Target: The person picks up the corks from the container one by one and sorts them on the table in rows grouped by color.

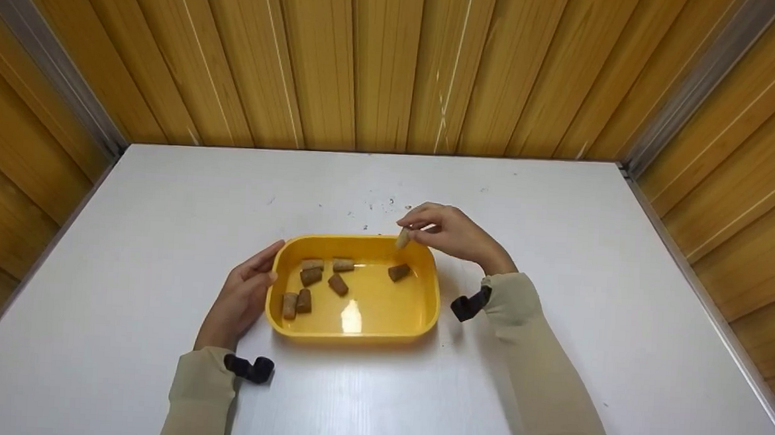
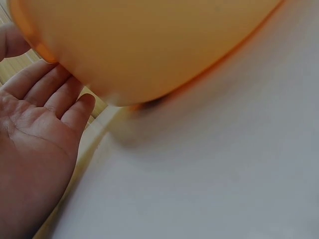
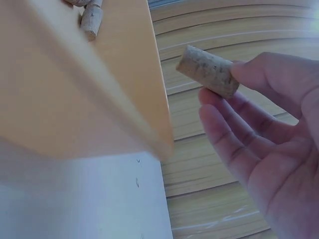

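Observation:
A yellow plastic tray with rounded corners stands on the white table. Its left side is held by my left hand, thumb at the rim and fingers along the outer wall. In the left wrist view those fingers lie nearly straight against the wall. Over the far right rim, my right hand pinches a light cork stopper between thumb and fingertips. A brown cork lies in the tray below it. Several more corks, light and brown, lie toward the left, among them a brown cork.
The white table is bordered by wood-patterned panels at the back and both sides. Small dark specks mark the tabletop behind the tray. Each wrist carries a black camera mount, such as the right mount.

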Motion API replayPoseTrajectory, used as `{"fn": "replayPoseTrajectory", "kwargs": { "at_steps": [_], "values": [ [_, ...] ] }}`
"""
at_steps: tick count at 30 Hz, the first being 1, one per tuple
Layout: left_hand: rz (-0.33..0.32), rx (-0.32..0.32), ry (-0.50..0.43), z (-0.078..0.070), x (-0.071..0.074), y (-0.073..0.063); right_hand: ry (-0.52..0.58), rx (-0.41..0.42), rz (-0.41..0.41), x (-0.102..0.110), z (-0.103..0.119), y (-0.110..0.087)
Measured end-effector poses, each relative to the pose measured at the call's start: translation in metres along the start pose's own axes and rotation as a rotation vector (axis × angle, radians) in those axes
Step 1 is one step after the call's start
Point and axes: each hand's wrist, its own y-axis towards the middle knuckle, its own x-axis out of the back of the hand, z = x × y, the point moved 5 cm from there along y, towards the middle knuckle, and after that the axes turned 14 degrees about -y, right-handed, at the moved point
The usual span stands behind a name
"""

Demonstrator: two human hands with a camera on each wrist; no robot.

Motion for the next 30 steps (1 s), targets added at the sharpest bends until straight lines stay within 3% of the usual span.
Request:
{"fn": "replayPoseTrajectory", "kwargs": {
  "at_steps": [16, 24, 30],
  "values": [
    [0.007, -0.001, -0.024, 0.000, -0.002, -0.001, 0.039, -0.065, -0.179, 0.011, -0.031, -0.027],
    [0.003, -0.007, -0.025, -0.001, -0.002, -0.002, 0.095, -0.143, -0.214, 0.010, -0.049, -0.037],
    [0.005, -0.005, -0.010, -0.001, -0.002, -0.003, 0.053, -0.211, -0.222, 0.010, -0.060, -0.044]
  ]
}}
